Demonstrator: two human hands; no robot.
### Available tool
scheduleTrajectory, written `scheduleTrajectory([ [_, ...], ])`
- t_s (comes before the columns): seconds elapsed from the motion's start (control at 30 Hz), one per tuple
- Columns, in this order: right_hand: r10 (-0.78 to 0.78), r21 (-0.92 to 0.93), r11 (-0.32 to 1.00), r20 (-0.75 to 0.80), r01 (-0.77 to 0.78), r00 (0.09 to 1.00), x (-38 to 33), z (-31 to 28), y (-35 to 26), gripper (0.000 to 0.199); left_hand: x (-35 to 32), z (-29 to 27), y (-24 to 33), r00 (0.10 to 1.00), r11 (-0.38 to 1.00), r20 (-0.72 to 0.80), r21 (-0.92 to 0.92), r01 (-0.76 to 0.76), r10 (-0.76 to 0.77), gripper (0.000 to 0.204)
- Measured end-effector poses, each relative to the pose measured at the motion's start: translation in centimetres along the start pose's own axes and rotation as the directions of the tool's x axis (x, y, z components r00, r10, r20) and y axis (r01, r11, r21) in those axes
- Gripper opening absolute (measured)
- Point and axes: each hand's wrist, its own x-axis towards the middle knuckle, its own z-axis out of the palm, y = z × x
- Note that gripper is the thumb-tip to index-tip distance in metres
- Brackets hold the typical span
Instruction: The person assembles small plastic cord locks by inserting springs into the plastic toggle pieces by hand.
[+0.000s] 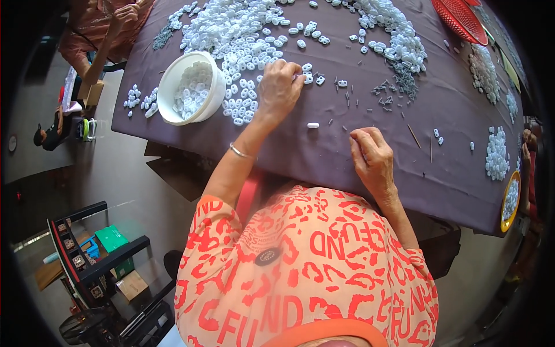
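Note:
My left hand (280,88) reaches over the dark tablecloth with its fingers bent together at the tips. Beside those fingertips lie small white oval plastic pieces (319,80) with two holes; whether one is pinched there is hidden. My right hand (373,155) rests lower at the right, thumb and fingers pressed together, and anything between them is too small to make out. A single white piece (313,125) lies on its side between my hands. Short grey pins (388,95) are scattered beyond my right hand.
A white tub (217,97) partly filled with pieces stands left of my left hand. Large heaps of white pieces (217,26) spread across the far side. A red basket (461,22) and a yellow-rimmed bowl (505,222) sit at the right. Another person's hand (124,14) shows at far left.

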Motion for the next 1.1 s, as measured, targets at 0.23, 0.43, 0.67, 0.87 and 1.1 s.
scheduleTrajectory([
  [0.23,0.004,0.011,1.000,0.002,-0.004,1.000,-0.4,0.0,0.4,0.010,-0.4,0.6,2.2,0.939,0.995,0.342,-0.101,-0.001,0.036,0.019],
  [0.43,0.051,0.034,0.998,0.041,-0.052,0.998,-0.6,-0.2,0.6,0.009,-3.4,-1.2,2.9,0.957,0.974,0.276,-0.226,-0.022,0.086,0.017],
  [0.67,0.062,0.042,0.997,0.027,-0.063,0.998,-0.8,-0.2,0.6,0.009,-1.4,-1.2,2.2,0.993,0.994,0.098,-0.091,-0.064,0.073,0.013],
  [0.87,0.068,0.047,0.997,0.025,-0.069,0.997,-0.9,-0.1,0.6,0.009,1.9,2.1,0.6,0.988,1.000,0.152,-0.005,0.010,-0.009,0.013],
  [1.1,0.103,0.053,0.993,0.028,-0.105,0.994,-1.2,-0.3,0.7,0.009,1.0,2.1,0.8,0.961,0.993,0.250,-0.047,-0.109,0.117,0.011],
])
